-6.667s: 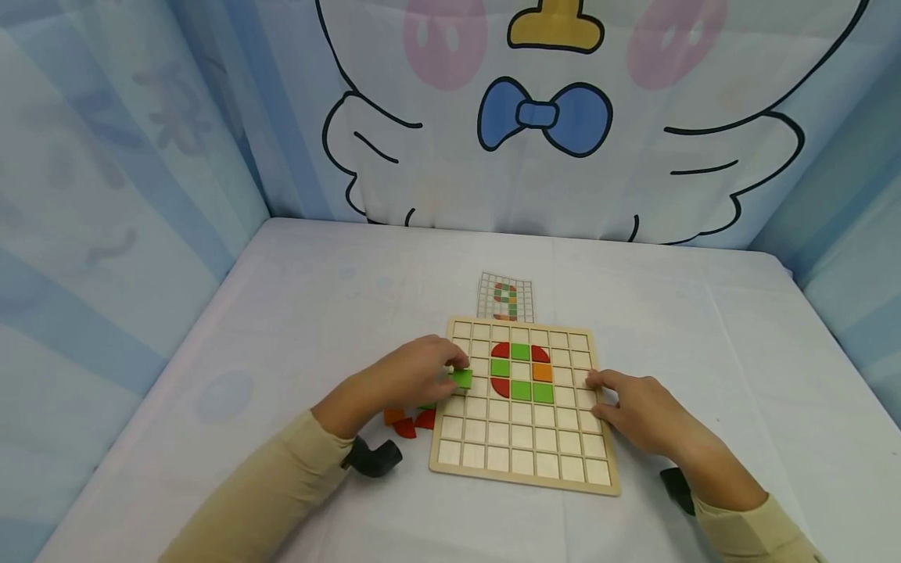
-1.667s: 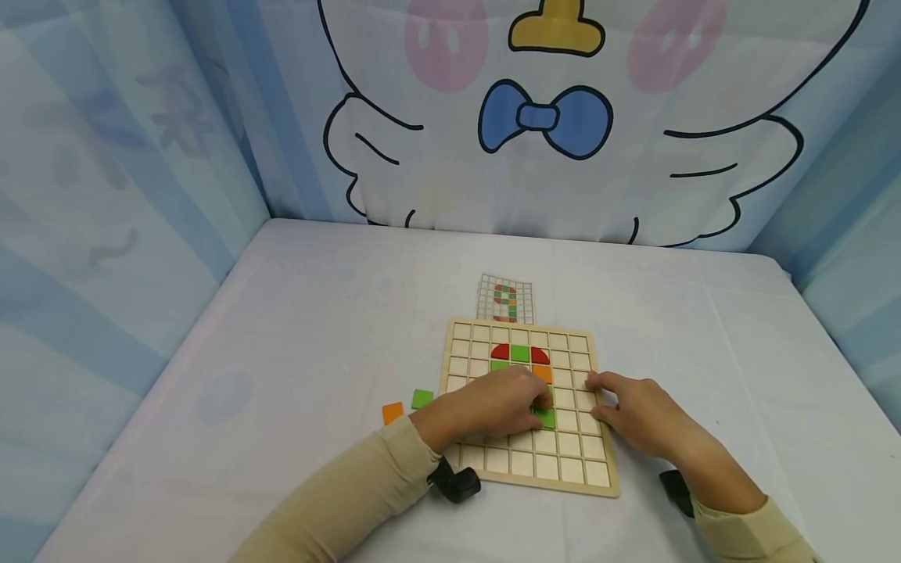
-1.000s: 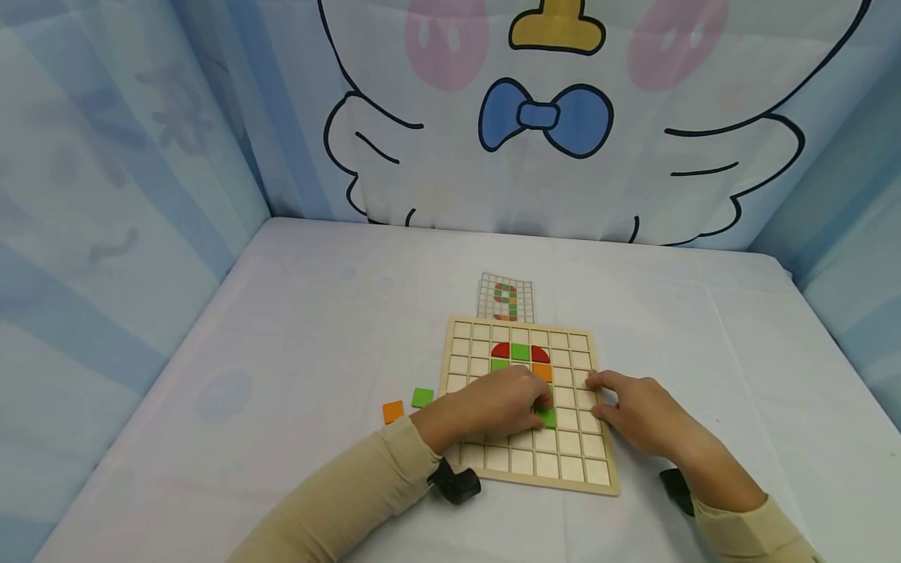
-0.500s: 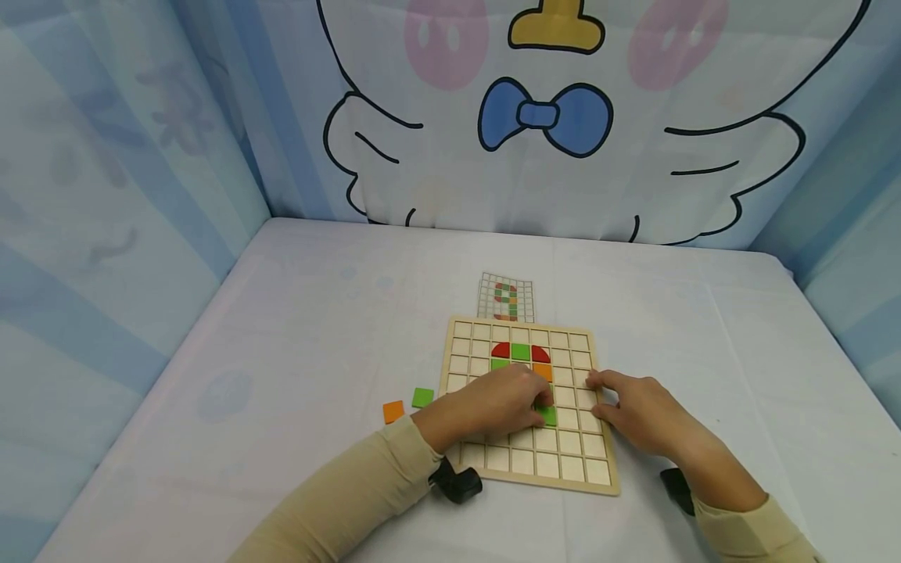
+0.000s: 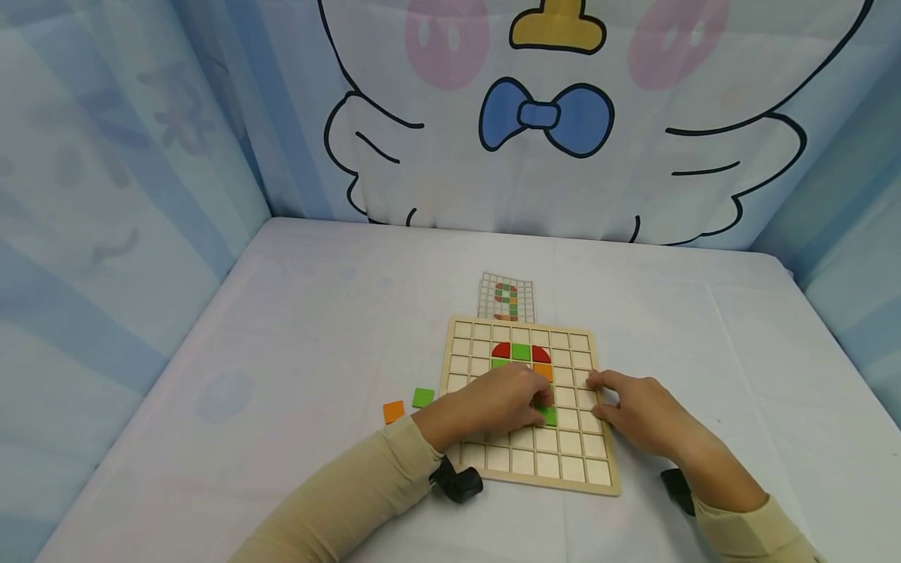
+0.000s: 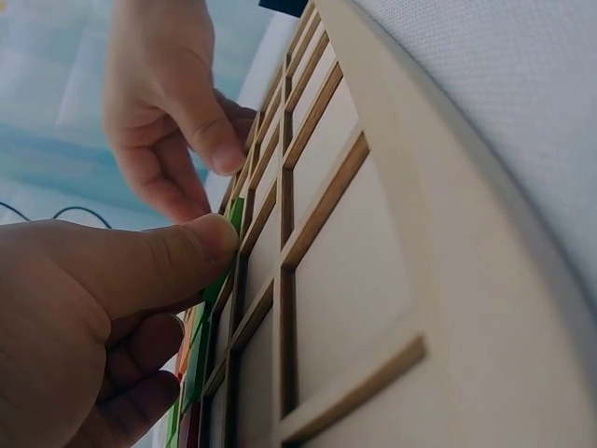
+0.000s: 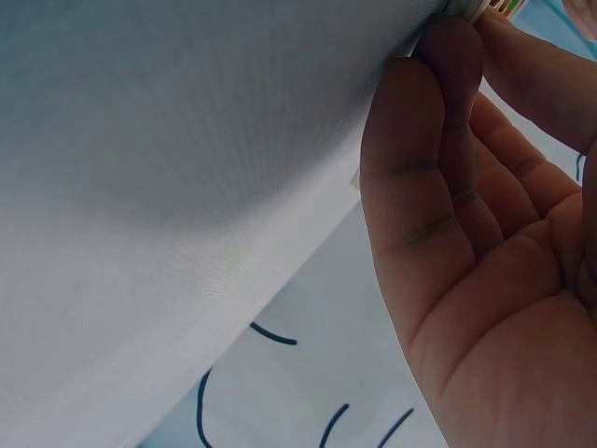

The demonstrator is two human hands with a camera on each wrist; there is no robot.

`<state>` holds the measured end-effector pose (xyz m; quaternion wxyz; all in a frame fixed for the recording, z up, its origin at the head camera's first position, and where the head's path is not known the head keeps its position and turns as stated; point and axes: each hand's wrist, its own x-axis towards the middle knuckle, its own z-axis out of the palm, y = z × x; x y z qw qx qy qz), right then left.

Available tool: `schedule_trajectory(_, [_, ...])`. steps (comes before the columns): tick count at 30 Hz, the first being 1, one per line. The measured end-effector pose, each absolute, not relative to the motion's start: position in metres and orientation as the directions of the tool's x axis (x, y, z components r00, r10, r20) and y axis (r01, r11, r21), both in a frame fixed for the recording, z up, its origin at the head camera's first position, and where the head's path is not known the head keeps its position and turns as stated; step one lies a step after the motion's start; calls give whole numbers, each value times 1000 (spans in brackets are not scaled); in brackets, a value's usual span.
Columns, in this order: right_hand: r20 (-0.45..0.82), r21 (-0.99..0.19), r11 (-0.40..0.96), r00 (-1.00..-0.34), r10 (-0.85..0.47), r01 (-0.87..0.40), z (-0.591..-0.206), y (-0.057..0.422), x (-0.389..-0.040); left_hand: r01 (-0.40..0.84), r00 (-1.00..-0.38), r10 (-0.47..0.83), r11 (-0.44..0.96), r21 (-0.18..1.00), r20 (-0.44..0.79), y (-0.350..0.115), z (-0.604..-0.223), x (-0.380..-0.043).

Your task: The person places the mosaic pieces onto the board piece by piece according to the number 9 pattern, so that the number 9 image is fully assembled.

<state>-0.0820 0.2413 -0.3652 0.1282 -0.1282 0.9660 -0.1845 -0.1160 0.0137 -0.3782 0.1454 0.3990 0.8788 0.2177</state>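
Observation:
My left hand is over the middle of a wooden grid board. Thumb and fingers pinch a green square tile, seen edge-on and tilted against the grid in the left wrist view. Part of the tile is hidden by the fingers. At the board's right edge, my right hand grips the rim between thumb and fingers; the right wrist view shows its palm and fingers closing on a corner of wood. Red quarter-round tiles, a green tile and an orange tile sit in cells above my left hand.
A printed pattern card lies behind the board, its lower end covered by it. Left of the board, a loose orange tile and a loose green tile rest on the white tablecloth. My left forearm hides the cloth nearby.
From the board's left edge, my left hand has moved right with a green tile to a cell below the other tiles. Over the last second it barely moves; my right hand stays put.

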Motion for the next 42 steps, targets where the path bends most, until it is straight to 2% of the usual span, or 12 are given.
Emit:
schedule_trajectory(12, [-203, -393, 898, -934, -294, -197, -365, 242, -82, 589, -656, 749, 589, 553, -99, 13, -379, -119])
schedule_trajectory(26, [-201, -392, 897, -933, -299, -203, -365, 241, -82, 597, -652, 751, 593, 540, -104, 12, -378, -120])
schedule_trajectory(35, [-210, -384, 903, -934, -290, -194, -366, 241, -82, 537, -684, 720, 601, 592, -112, 4, -374, -123])
schedule_trajectory(42, [-218, -389, 904, -936, -276, -176, -366, 239, -81, 551, -696, 714, 598, 582, -75, -11, -370, -126])
